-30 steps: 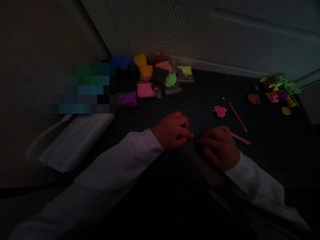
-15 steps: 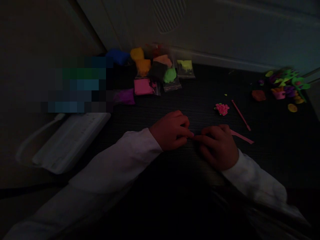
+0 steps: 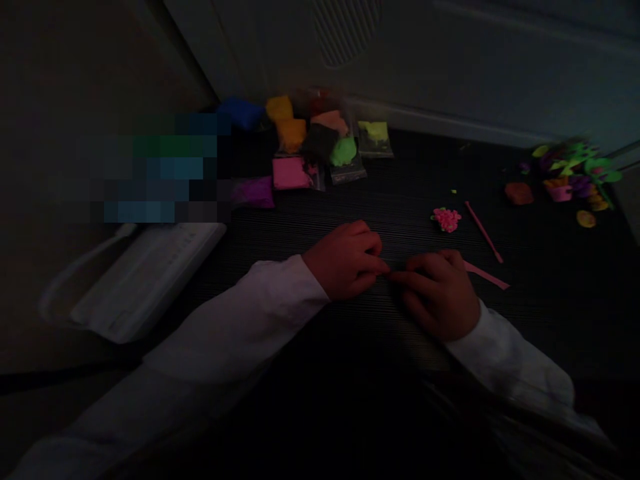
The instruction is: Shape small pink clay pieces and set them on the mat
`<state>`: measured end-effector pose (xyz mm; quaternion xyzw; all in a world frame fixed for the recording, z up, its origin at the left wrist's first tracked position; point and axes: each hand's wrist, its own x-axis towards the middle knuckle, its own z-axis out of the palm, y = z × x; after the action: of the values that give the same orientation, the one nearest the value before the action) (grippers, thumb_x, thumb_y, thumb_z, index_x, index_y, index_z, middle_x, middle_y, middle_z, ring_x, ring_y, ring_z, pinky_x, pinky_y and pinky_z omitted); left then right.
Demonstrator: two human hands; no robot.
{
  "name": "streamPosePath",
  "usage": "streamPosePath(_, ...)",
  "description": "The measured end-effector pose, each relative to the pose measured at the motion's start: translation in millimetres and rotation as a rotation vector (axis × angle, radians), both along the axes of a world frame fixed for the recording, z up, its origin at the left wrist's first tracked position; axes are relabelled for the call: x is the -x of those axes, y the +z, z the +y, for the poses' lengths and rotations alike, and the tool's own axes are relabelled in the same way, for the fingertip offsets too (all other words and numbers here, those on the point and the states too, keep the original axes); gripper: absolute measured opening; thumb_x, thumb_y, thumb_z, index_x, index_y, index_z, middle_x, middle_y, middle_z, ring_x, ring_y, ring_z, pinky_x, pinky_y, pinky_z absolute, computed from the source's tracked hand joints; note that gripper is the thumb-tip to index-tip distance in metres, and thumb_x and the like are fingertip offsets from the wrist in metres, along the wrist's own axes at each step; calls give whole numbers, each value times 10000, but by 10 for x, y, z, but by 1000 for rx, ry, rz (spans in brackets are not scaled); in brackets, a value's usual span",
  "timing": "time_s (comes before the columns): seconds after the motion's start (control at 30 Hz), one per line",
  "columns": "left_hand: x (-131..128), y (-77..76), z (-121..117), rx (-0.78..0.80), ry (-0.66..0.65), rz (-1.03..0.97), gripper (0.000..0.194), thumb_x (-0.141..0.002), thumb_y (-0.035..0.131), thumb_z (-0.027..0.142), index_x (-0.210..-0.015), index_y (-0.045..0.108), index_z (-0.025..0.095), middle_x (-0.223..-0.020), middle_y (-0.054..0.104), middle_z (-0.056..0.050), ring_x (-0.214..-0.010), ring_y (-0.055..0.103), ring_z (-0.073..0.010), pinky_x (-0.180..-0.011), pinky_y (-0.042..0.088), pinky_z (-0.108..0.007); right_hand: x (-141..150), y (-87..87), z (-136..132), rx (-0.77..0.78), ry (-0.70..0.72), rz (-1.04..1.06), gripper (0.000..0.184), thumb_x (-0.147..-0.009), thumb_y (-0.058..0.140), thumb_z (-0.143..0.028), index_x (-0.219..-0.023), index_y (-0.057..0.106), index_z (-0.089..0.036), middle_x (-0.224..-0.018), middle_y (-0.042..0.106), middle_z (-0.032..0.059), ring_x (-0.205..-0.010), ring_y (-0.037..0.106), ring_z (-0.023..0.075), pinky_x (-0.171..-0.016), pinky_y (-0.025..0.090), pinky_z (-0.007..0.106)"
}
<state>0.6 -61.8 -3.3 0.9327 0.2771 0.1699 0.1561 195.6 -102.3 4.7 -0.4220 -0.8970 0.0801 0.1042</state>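
In dim light my left hand [image 3: 347, 260] rests on the dark ribbed mat [image 3: 540, 300], fingers curled into a pinch at its right side. My right hand [image 3: 440, 293] lies beside it, fingers curled too, its fingertips meeting those of the left. A tiny pink bit [image 3: 386, 271] shows where the fingertips meet; I cannot make out what it is. A pink tool [image 3: 485, 275] pokes out from under my right hand toward the right. A thin pink stick [image 3: 483, 231] and a small heap of pink clay bits [image 3: 446, 219] lie just beyond.
Bags of coloured clay [image 3: 310, 150] are piled at the back by the wall. Small clay figures [image 3: 570, 179] and a brown lump [image 3: 519, 193] sit at the far right. A white plastic case [image 3: 145, 280] lies to the left.
Both hands stay together in nearly the same place; my right fingertips have closed up against the left ones. The camera shifted a little.
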Motion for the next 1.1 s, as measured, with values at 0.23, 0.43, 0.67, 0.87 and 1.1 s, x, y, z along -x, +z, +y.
streamPosePath(0.23, 3, -3, -1, -6, 2, -10, 214, -693, 437, 223, -832, 596, 258, -792, 489, -28, -773, 389, -155, -672, 309, -310, -14, -2, -13, -18, 21, 10, 292, -681, 441, -228, -948, 555, -254, -804, 481, 27, -700, 425, 158, -697, 218, 361)
streamPosePath(0.43, 1, -19, 2, 0, 4, -15, 221, -691, 439, 225, -847, 592, 259, -797, 489, -29, -774, 392, -156, -673, 308, -310, -17, -10, -12, -21, 20, 2, 307, -683, 449, -223, -973, 545, -254, -813, 482, 33, -706, 425, 163, -701, 221, 369)
streamPosePath(0.67, -3, 1, 4, 21, 8, -15, 217, -691, 440, 225, -838, 597, 254, -791, 496, -29, -775, 400, -156, -678, 309, -309, -12, -5, -8, -18, 18, -11, 300, -686, 447, -226, -967, 547, -254, -806, 487, 31, -712, 427, 166, -697, 225, 365)
streamPosePath(0.87, -11, 10, 0, 34, 41, -81, 223, -723, 409, 235, -853, 589, 216, -769, 510, -36, -753, 414, -144, -676, 318, -300, -16, 1, -20, -18, 19, 20, 315, -681, 452, -211, -981, 539, -253, -806, 488, 30, -714, 430, 165, -701, 233, 366)
streamPosePath(1.1, -22, 6, 1, 55, 79, -123, 211, -723, 415, 259, -808, 590, 175, -750, 519, -44, -741, 424, -145, -678, 324, -305, -7, -9, -16, -4, 20, -3, 347, -679, 452, -217, -1016, 519, -267, -804, 484, 30, -713, 425, 169, -698, 228, 367)
